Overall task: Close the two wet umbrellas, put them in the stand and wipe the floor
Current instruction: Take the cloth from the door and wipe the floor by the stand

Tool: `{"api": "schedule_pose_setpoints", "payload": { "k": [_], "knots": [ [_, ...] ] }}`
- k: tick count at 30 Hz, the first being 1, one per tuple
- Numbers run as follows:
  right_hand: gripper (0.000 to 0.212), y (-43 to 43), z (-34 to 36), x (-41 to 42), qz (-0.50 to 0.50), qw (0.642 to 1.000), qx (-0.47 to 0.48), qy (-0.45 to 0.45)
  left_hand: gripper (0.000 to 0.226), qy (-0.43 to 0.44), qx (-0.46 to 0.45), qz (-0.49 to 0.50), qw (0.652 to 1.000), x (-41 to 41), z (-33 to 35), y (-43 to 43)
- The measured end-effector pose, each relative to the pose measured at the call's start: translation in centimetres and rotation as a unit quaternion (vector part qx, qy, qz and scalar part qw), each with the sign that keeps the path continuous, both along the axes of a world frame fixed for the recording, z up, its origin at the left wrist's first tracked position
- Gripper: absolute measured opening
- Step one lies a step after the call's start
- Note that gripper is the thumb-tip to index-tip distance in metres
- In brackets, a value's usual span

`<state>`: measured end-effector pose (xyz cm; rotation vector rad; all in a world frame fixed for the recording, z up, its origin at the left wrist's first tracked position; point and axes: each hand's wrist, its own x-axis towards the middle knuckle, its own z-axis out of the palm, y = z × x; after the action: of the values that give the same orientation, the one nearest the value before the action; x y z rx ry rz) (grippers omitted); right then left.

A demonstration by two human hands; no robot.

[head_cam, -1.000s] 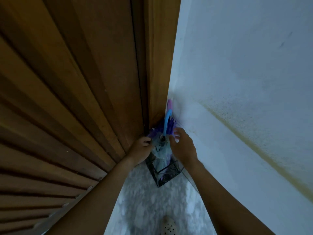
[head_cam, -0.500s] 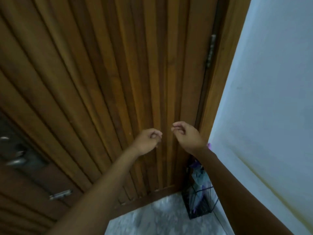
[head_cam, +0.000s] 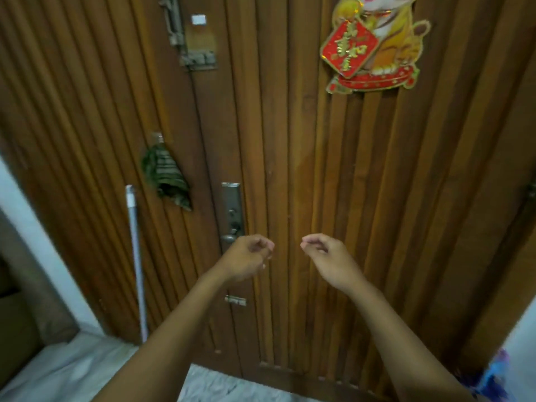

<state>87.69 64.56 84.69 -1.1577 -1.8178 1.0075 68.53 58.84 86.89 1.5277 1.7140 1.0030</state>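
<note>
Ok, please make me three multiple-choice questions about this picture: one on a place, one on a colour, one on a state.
1. Where does the pale pole stand?
A) left of the lock
B) right of the lock
C) across a chair

2. Which colours does the decoration mainly have?
A) blue and silver
B) red and gold
C) green and black

3. What do the left hand and the right hand hold?
A) an umbrella
B) a cloth
C) nothing

Answers:
1 A, the pole leans on the door left of the lock.
2 B, its sign and base are red with gold edges.
3 C, the fingers of both hands curl around nothing.
</note>
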Motion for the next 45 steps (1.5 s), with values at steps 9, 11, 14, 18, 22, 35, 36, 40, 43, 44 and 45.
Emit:
{"api": "schedule_pose_setpoints", "payload": {
  "k": [9,11,14,18,22,35,36,40,43,44,45],
  "knots": [
    [0.021,-3.2,0.6,-11.0,0.115,0.993,0.002,-0.006,0.012,0.024,0.051,0.129,0.99,-10.0,1.0,-6.6],
    [0.018,-2.7,1.5,-13.4,0.138,0.99,0.007,-0.012,0.012,0.025,0.066,0.15,0.986,-12.6,1.7,-6.4],
    [0.016,-1.2,3.0,-17.2,0.16,0.987,0.017,-0.011,0.011,0.035,0.093,0.182,0.978,-16.8,2.8,-5.1],
    [0.022,2.3,5.0,-23.6,0.157,0.987,0.031,-0.006,0.013,0.062,0.135,0.212,0.966,-23.6,4.2,-1.1],
    [0.036,7.0,7.4,-31.2,0.154,0.988,0.031,-0.007,0.024,0.071,0.169,0.223,0.957,-31.3,5.8,4.9],
    [0.042,17.5,8.6,-46.0,-0.008,0.993,0.086,-0.083,0.034,0.044,0.139,0.191,0.971,-42.0,7.8,19.4],
    [0.035,17.6,8.8,-46.1,-0.018,0.991,0.107,-0.075,0.023,0.03,0.138,0.176,0.974,-41.9,8.0,19.5],
    [0.015,17.4,10.2,-45.0,-0.036,0.982,0.187,0.015,0.013,0.02,0.179,0.162,0.97,-41.7,8.8,18.6],
    [0.009,16.4,11.6,-42.9,-0.022,0.97,0.224,0.087,0.012,-0.035,0.223,0.139,0.964,-40.8,9.9,16.8],
    [0.01,15.8,12.1,-42.0,-0.01,0.968,0.226,0.106,0.013,-0.061,0.228,0.12,0.964,-39.9,10.5,15.9],
    [0.011,15.0,12.4,-40.9,0.002,0.967,0.226,0.12,0.014,-0.087,0.231,0.102,0.964,-38.9,10.9,14.9]
  ]
}}
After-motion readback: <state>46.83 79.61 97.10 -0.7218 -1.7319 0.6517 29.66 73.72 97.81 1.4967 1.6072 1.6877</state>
